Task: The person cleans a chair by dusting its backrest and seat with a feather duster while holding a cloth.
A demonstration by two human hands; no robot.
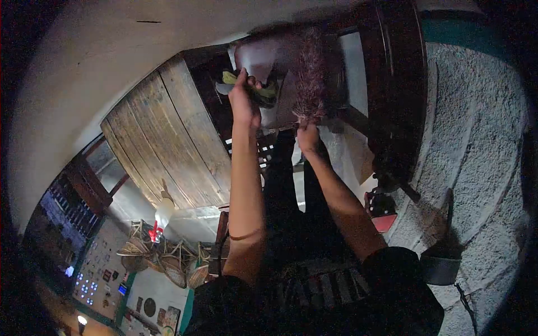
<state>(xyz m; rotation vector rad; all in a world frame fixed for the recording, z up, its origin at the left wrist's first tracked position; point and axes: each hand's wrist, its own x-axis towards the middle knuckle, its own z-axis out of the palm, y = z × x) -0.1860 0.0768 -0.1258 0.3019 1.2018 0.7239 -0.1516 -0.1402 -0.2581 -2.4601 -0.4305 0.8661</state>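
My left hand (244,103) is closed round a yellow-green item (267,93) with darker parts. It looks soft like a folded cloth, but its exact kind is unclear. A rounded grey piece (224,88) shows beside that hand. My right hand (308,138) grips the lower end of a feather duster (310,78), whose fluffy brownish-pink head points away from me. The duster lies over or against a shiny reddish-brown surface (252,56); whether it touches is hard to tell. The duster's handle is mostly hidden in my fingers.
A plank-topped wooden table (168,134) stands at the left, with a white spray bottle (163,211) with a red trigger on it. Several woven-looking chairs (171,269) lie beyond. Dark wooden furniture (395,78) and a rough grey wall (476,140) border the right side.
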